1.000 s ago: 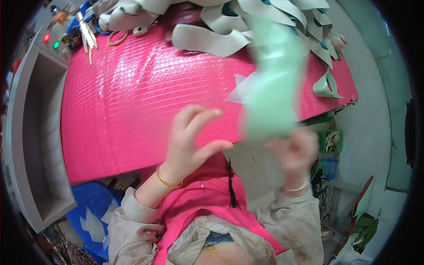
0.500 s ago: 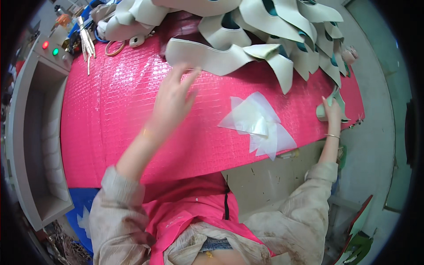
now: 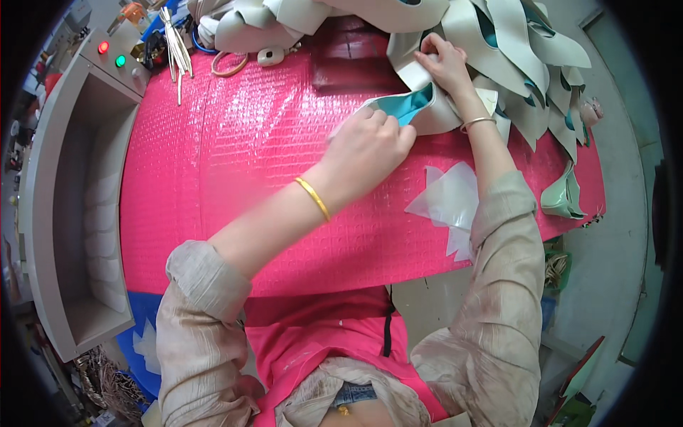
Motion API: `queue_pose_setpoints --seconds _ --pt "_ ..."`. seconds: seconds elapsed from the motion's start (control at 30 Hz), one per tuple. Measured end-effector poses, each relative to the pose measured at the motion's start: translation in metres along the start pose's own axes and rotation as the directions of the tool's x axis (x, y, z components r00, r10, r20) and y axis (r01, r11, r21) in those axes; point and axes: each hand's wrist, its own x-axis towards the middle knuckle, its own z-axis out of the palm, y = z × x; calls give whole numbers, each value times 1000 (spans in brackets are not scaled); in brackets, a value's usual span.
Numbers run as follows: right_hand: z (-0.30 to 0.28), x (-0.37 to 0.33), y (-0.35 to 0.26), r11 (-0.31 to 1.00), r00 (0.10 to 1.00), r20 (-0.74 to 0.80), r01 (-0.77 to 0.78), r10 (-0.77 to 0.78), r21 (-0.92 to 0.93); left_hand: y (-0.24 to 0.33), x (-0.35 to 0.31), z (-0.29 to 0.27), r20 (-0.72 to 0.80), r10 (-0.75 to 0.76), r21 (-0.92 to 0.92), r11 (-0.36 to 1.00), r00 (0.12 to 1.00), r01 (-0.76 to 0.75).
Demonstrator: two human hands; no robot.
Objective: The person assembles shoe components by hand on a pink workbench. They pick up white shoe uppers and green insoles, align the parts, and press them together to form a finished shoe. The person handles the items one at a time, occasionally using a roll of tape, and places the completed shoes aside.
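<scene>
A white shoe upper (image 3: 437, 117) with a blue-green lining stands bent open on the pink-covered table. My left hand (image 3: 373, 142) is closed around its near left edge, knuckles up, and the lining shows beyond the fingers. My right hand (image 3: 447, 65) has its fingers curled at the edge of a white upper piece (image 3: 407, 60) just behind; whether that piece belongs to the same upper, I cannot tell. Behind both hands lies a heap of similar white uppers (image 3: 501, 64). Translucent triangular sheets (image 3: 452, 199) lie in front of my right forearm, which partly hides them.
At the table's right end sits a pale green curved piece (image 3: 560, 196). A grey open-fronted box (image 3: 43, 206) with a red and a green light stands on the left. Toward the back left are a tape ring (image 3: 229, 65), a bundle of thin sticks (image 3: 176, 46) and a dark red block (image 3: 348, 57).
My right hand has left the green piece at the right end and reached the uppers. My left hand has gripped the white upper, which now stands bent open. The view has shifted slightly.
</scene>
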Motion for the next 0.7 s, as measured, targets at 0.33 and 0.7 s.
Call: queue_pose_setpoints --seconds 0.33,0.7 --pt "10 19 7 984 994 7 -112 112 141 42 -5 -17 -26 -248 -9 969 968 248" --pt "-28 21 6 971 972 57 225 -230 80 51 -37 -26 140 -390 -227 882 910 413"
